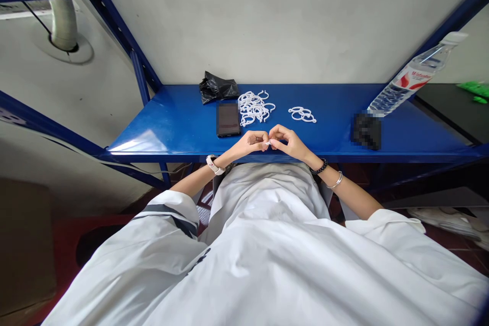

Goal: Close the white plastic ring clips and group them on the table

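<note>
Just above the front edge of the blue table, my left hand [252,143] and my right hand [287,141] meet fingertip to fingertip. Both are closed in a pinch on a small white plastic ring [268,143], mostly hidden by the fingers. Beyond my left hand lies a tangled pile of white plastic rings [255,107], some with a gap and a small eyelet. A smaller group of several linked or overlapping rings [302,114] rests farther right, past my right hand.
A dark phone [228,119] lies left of the pile, with a crumpled black plastic bag [217,87] behind it. To the right stand a water bottle [414,76] and a blurred dark object [365,131]. Blue metal posts [140,76] frame the table [171,122] before a pale wall.
</note>
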The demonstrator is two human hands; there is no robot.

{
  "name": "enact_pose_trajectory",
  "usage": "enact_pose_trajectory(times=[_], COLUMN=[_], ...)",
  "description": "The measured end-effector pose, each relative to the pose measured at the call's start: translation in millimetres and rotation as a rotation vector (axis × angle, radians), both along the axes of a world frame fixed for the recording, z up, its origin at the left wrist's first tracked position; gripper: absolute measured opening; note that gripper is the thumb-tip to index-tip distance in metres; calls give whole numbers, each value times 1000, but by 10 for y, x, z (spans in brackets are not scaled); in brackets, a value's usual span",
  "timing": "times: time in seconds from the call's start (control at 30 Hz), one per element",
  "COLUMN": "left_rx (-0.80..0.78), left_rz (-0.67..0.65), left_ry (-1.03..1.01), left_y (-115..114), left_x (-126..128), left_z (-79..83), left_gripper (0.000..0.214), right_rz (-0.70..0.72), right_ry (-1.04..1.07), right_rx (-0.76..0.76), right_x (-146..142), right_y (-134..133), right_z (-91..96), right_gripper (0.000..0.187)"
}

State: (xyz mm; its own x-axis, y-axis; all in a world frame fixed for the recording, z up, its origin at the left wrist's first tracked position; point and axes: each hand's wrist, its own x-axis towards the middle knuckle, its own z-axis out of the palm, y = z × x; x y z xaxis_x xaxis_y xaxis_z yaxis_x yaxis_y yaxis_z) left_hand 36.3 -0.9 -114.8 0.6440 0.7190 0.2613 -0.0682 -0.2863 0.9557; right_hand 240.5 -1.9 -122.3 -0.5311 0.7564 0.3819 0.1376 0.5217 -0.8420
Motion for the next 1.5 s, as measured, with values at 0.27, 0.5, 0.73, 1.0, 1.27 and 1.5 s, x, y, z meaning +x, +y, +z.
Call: enact_pose_trajectory(times=[0.27, 0.5, 0.73, 1.0, 1.27, 1.5], left_rx=[-14, 1, -2, 10, -40, -42], left_rz=[-23, 41, 32, 75, 45, 44], left_ry=[-24, -68, -143, -90, -133, -152], left_y=[-1, 6, 43, 44, 56, 71], left_x=[-1, 19, 35, 26, 25, 29], left_z=[-6, -18, -40, -36, -53, -58], left_gripper=[43, 53, 63, 47, 40, 38], right_rz=[-13, 22, 52, 29, -28, -35], right_ry=[-36, -93, -106, -112, -150, -139], right_rx=[-13, -21, -5, -10, 10, 22], right_x=[-1, 0, -10, 2, 1, -11], right_y=[3, 20, 18, 25, 33, -2], right_z=[4, 3, 10, -8, -25, -4], right_gripper=[21, 32, 34, 25, 18, 14])
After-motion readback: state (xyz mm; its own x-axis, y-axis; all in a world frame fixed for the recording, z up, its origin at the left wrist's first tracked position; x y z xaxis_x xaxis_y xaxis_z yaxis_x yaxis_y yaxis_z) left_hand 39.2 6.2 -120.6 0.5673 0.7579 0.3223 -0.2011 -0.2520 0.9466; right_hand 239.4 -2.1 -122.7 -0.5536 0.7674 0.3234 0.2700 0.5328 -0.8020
